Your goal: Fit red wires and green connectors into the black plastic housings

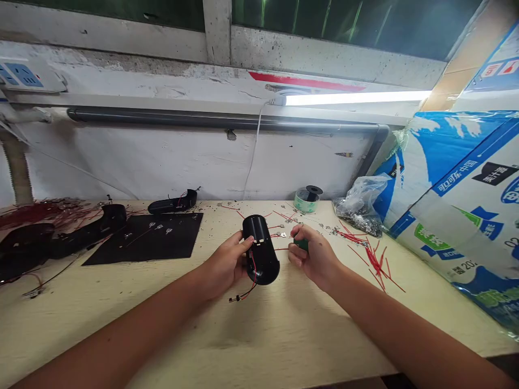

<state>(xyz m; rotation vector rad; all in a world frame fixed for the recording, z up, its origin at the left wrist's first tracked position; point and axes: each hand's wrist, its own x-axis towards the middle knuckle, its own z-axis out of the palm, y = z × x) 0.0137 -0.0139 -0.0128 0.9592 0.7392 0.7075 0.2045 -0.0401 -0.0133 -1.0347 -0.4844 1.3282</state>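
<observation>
My left hand [233,256] grips a black plastic battery housing [263,265] by its left side, with the thumb over its upper face. Two small metal contacts lie across the housing below its top end. A red wire [253,259] runs down the housing, and red and black leads hang from its lower end to a small connector [235,299]. Just to the right, apart from the housing, my right hand [314,251] is closed around a green-handled tool [302,243]. Most of that tool is hidden by the fingers. A small metal tab [283,235] shows beside the fingertips.
On the left, black plastic housings [81,237] lie near a black mat [162,237] bearing small metal tabs. Loose red wires [379,262] are scattered at right. A tape roll [306,201], a plastic bag of parts [363,205] and a large blue-white carton [458,216] stand behind.
</observation>
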